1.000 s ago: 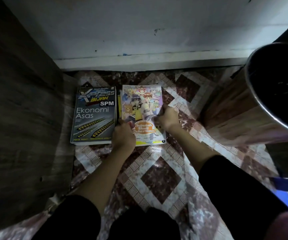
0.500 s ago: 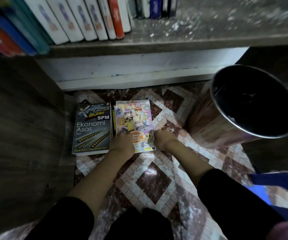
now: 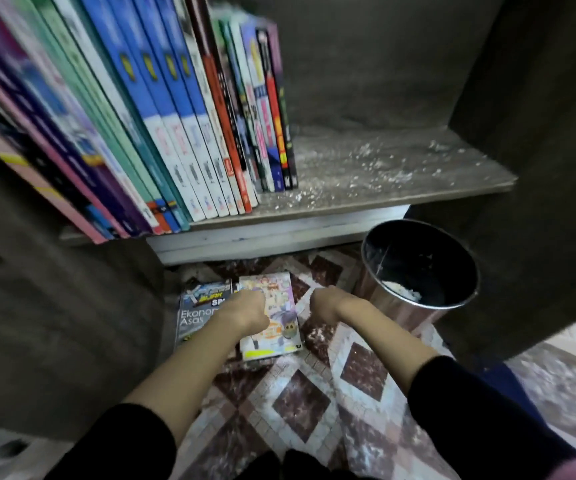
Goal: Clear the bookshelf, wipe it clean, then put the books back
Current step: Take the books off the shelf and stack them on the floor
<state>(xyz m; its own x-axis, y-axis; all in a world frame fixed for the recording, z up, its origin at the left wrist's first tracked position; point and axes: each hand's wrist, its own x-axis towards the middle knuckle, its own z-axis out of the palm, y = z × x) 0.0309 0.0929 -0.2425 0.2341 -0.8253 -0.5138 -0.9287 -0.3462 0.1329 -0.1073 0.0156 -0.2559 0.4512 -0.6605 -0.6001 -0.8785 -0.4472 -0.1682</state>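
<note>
Right hand [image 3: 324, 304], now off 2 floor books [image 3: 279, 327], and left hand [image 3: 245, 308]: grips unclear.

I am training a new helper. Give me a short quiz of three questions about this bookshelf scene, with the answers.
1. True or false: the whole shelf is bare.
2. What stands on the floor to the right of the right hand? A) a metal bin B) a chair C) a lamp
3. Fill in: ___ book covers show on the floor near the left hand.
Key: 1 false, books stand on its left part. 2 A. 3 two, a textbook and a comic book.
</note>
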